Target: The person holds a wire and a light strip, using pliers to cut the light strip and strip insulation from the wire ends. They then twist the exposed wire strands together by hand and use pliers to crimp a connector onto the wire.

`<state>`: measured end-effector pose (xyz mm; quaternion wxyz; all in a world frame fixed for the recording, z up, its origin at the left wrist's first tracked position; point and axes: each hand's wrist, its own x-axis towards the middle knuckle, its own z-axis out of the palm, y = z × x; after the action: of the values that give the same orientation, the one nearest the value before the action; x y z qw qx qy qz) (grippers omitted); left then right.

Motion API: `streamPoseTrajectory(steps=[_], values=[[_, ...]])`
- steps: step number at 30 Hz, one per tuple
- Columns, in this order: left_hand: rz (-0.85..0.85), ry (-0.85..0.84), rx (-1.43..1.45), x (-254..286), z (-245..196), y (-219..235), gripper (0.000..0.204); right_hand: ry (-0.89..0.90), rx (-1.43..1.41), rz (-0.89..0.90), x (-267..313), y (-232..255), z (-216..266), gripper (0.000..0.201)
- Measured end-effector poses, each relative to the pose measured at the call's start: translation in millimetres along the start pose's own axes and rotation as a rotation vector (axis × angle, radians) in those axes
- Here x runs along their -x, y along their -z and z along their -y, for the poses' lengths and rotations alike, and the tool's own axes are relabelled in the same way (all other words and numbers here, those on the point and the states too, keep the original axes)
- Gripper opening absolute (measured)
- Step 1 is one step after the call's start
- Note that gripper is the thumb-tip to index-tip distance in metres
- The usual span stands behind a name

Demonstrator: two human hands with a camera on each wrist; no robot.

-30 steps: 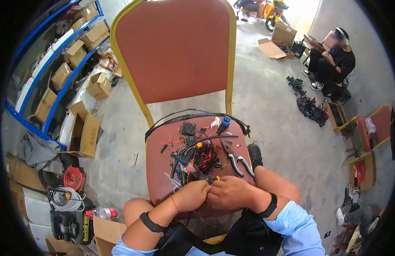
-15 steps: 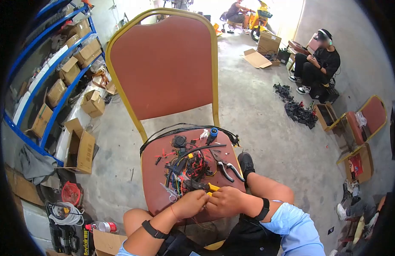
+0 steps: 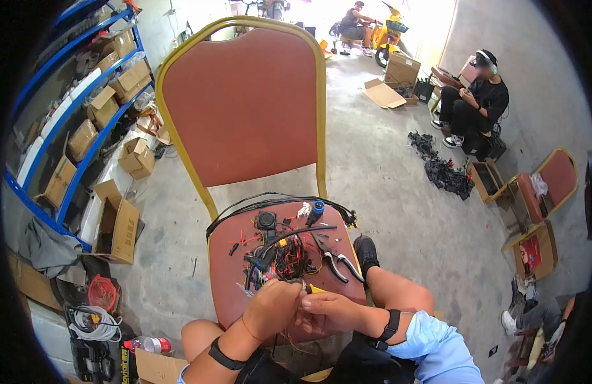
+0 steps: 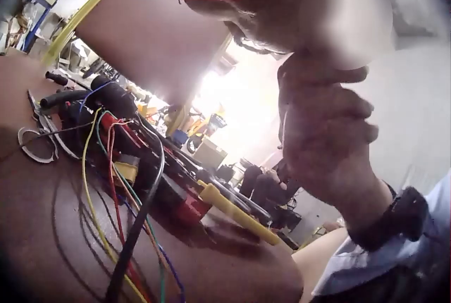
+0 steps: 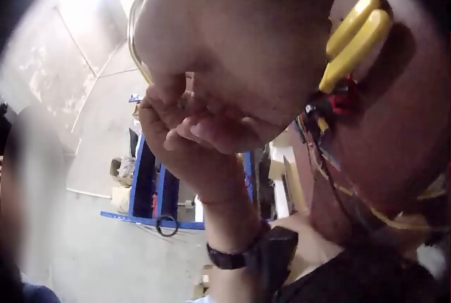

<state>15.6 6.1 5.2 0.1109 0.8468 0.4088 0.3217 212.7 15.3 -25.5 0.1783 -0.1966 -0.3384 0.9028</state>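
Over the front of the red chair seat (image 3: pixel 228 301), my left hand (image 3: pixel 273 308) and right hand (image 3: pixel 334 312) meet with fingertips together. Curled fingers hide whatever lies between them; I cannot tell what it is. In the right wrist view, the left hand's fingers (image 5: pixel 187 130) touch those of the right hand (image 5: pixel 232 56). Yellow-handled pliers (image 4: pixel 239 215) lie on the seat below. Behind my hands sits a tangle of black and red wires (image 3: pixel 296 256), with thin coloured wires (image 4: pixel 106 204) trailing forward from it.
Black-and-white-handled pliers (image 3: pixel 339 265) lie right of the tangle. Scissors (image 4: pixel 39 144) are on its left. A black round part (image 3: pixel 266 221) and a blue-ended connector (image 3: pixel 318 208) sit farther back. The chair back (image 3: pixel 241 109) rises beyond. Another person (image 3: pixel 478 96) sits at right.
The head view has tilted up, so the seat appears lower. My left hand has shifted forward over the yellow-handled pliers' head, and my right thumb now reaches toward the left hand.
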Motion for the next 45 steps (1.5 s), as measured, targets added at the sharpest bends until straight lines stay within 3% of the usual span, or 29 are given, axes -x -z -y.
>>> streamPoseTrajectory(steps=[3,8,11,14,17,20,24,27,32,36,38,41,45], values=[[0.205,-0.089,-0.108,3,3,6,0.020,-0.121,-0.336,0.147,6,-2,-1,0.036],[-0.150,-0.365,0.018,9,8,-1,0.035,-0.153,-0.501,0.331,8,-1,-9,0.034],[-0.218,-0.431,0.059,9,9,-2,0.037,-0.086,-0.407,0.279,8,-2,-15,0.033],[-0.174,-0.433,0.024,11,8,-1,0.036,-0.002,-0.366,0.093,6,-8,-23,0.028],[-0.082,-0.369,-0.014,8,8,0,0.036,0.057,-0.144,-0.068,9,-6,-17,0.023],[0.056,-0.232,-0.002,3,6,3,0.031,0.332,0.449,-0.170,3,10,-20,0.018],[0.389,0.090,0.141,-4,1,1,0.013,0.660,1.149,-0.143,0,15,-10,0.015],[0.434,0.473,0.356,-4,-12,8,0.018,0.851,1.579,-0.078,-3,15,-3,0.019],[0.549,0.512,0.446,23,16,-14,0.025,1.068,2.188,0.135,-6,0,8,0.019],[0.395,0.527,0.435,22,21,-17,0.023,0.962,2.130,-0.004,-7,-2,14,0.015],[0.266,0.560,0.273,13,9,-13,0.021,0.874,1.999,-0.134,-12,4,11,0.014],[0.127,0.503,0.164,4,-2,-9,0.016,0.687,1.533,-0.245,-13,16,-2,0.018],[-0.003,0.236,0.044,3,0,-10,0.011,0.110,0.545,-0.141,-5,10,-7,0.037]])
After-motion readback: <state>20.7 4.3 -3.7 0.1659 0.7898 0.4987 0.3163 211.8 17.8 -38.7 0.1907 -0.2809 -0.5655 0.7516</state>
